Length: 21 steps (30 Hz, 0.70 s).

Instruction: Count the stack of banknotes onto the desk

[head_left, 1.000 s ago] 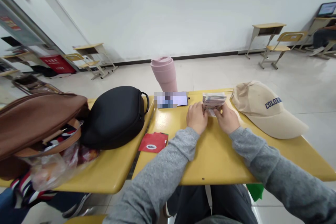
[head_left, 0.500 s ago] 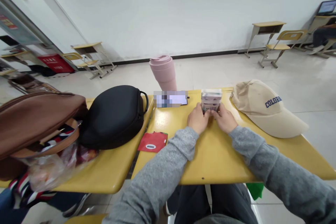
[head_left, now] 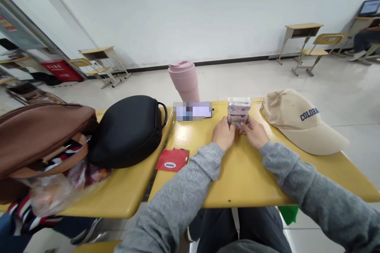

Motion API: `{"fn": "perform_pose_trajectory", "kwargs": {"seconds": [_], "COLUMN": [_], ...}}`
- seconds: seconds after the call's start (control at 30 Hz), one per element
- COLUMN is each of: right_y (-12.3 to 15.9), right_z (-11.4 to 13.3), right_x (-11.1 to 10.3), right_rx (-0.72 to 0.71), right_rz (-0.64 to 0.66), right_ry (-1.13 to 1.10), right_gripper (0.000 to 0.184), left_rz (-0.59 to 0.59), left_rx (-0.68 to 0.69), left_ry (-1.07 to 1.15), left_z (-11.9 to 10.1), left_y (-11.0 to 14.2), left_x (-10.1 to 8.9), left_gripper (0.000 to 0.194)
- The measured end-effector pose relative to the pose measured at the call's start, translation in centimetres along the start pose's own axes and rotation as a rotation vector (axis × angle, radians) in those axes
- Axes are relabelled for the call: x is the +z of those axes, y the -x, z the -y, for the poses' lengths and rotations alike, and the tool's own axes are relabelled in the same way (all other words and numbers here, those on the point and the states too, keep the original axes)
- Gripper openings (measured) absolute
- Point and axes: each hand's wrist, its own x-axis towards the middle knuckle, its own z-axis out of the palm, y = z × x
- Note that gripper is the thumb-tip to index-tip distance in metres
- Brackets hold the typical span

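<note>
Both hands are up at the far edge of the yellow wooden desk (head_left: 243, 178), and between them stands a thick stack of pale printed paper notes (head_left: 239, 111). The stack is on its short end, long axis upright, its broad printed face turned back toward the person. The left hand (head_left: 223, 134) curls in on the stack's lower left corner, fingers closed around it; the right hand (head_left: 254, 132) pinches the lower right corner the same way. Both grips are narrow and tight on the bundle, knuckles nearly meeting below it.

Just right of the stack lies a beige cloth baseball cap with dark blue lettering (head_left: 299, 120), brim pointing to the near right. Just left of it, a flat phone (head_left: 192, 111) rests on the desk, with a tall pink lidded tumbler (head_left: 184, 81) behind it at the far edge. Nearer, at the desk's left edge, sits a small red paper packet (head_left: 173, 159). On the neighbouring desk to the left are a black rounded zip case (head_left: 127, 130) and, further left, a brown leather bag (head_left: 41, 134).
</note>
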Motion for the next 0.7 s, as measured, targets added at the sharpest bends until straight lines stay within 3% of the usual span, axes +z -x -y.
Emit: {"fn": "perform_pose_trajectory", "kwargs": {"seconds": [0.1,0.23,0.37,0.53,0.7], "right_y": [0.0,0.0,0.0,-0.2,-0.5], "right_z": [0.0,0.0,0.0,-0.2,-0.8], "right_x": [0.0,0.1,0.2,0.2,0.1], "right_rx": [-0.034,0.007,-0.017,0.015,0.050], "right_rz": [-0.036,0.019,-0.016,0.033,0.037], "right_ry": [-0.025,-0.017,-0.027,-0.009,-0.100], "right_gripper": [0.014,0.015,0.018,0.017,0.018], "left_rz": [-0.049,0.002,-0.039,0.042,0.048], "left_rx": [0.055,0.022,0.066,0.016,0.076], "left_ry": [0.007,-0.017,-0.031,-0.082,-0.049], "left_z": [-0.1,-0.1,-0.1,0.4,1.0], "left_y": [0.0,0.0,-0.1,-0.4,-0.5], "left_x": [0.0,0.0,0.1,0.2,0.3], "left_gripper": [0.017,0.017,0.019,0.019,0.021]}}
